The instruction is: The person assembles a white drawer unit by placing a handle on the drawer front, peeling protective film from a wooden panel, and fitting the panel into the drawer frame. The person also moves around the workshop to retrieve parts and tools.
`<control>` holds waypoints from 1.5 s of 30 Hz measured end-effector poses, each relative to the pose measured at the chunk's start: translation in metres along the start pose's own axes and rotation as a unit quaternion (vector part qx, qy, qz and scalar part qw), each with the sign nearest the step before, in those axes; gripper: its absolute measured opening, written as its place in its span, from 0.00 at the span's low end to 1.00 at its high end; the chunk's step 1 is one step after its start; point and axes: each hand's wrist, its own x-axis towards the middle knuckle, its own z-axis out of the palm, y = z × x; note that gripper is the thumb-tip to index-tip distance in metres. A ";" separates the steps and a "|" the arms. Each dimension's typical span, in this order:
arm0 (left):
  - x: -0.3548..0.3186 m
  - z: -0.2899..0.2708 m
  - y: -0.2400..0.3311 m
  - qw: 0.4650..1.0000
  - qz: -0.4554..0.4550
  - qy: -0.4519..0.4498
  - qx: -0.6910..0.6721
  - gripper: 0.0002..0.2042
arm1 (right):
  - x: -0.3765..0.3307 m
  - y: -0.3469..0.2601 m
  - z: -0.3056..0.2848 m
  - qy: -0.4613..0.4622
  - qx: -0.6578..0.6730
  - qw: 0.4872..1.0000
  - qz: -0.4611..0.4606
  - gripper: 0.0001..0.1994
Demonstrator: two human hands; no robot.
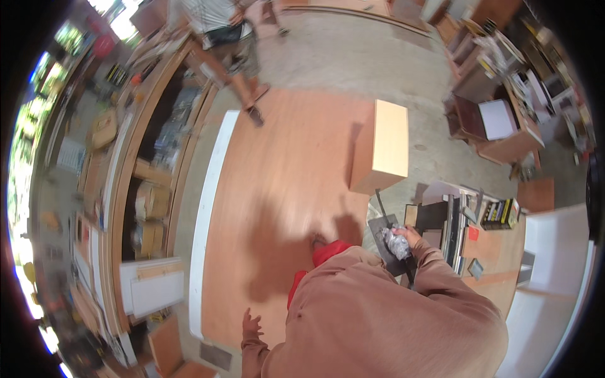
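— What did the right hand [408, 234] have hold of?

— It was closed around a crumpled silvery-white wad [397, 242], which looked like plastic or foil, held just above a dark grey board [382, 225] lying at the right, beside the large reddish plywood sheet [277, 189] on the floor.

— And the left hand [252, 326]?

— It hung near the lower edge with fingers spread wide, holding nothing, above the near part of that sheet.

— What lay around them?

— A pale wooden box [383, 146] stood on the sheet's far right side. A long white strip [211, 208] ran along its left edge. To the right of the wad sat a clutter of dark panels and small boxes [501, 213], then a white worktop [554, 252].

— Anyone else there?

— Another person [230, 44] stood at the far end, by shelving on the left; the detail there was blurred.
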 end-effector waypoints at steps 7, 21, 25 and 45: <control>0.083 0.121 0.253 0.987 0.095 -0.129 0.005 0.27 | 0.027 -0.154 -0.032 0.053 0.112 0.984 -0.125 0.37; 0.197 0.347 0.591 0.834 0.297 -0.181 0.429 0.16 | 0.209 -0.496 -0.025 0.051 0.143 0.969 -0.197 0.33; 0.214 0.424 0.726 0.804 0.339 -0.219 0.436 0.17 | 0.265 -0.605 -0.031 0.081 0.063 0.971 -0.214 0.38; -0.099 0.801 1.472 0.642 0.265 -0.605 -0.390 0.38 | 0.657 -1.264 0.009 -0.075 -0.175 0.863 -0.468 0.47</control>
